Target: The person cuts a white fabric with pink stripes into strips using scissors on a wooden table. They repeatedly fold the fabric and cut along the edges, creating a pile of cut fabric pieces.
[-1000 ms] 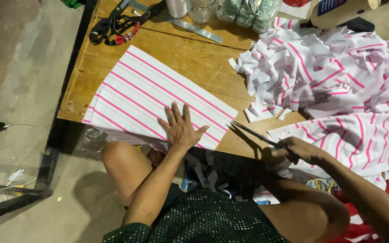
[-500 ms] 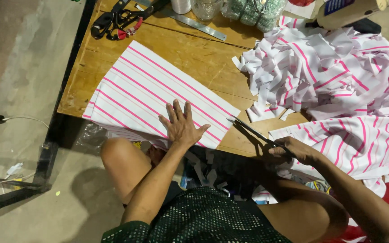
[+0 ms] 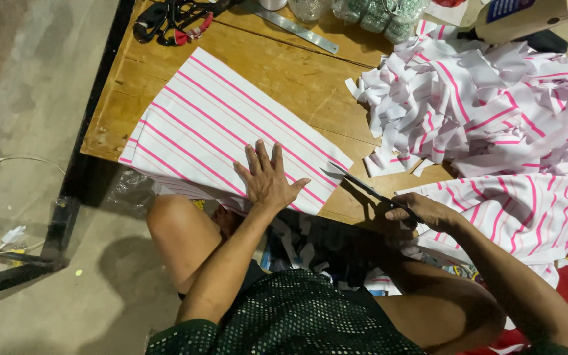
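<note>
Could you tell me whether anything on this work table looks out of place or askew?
The striped fabric sheet under the left hand lies askew and overhangs the wooden table's near edge. The right hand holds scissors. Cut strips are heaped loosely.

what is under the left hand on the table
The left hand lies flat on a white sheet with pink stripes, which rests on the brown wooden table. The table surface beneath the sheet is covered, and the sheet's near edge overhangs the table.
</note>
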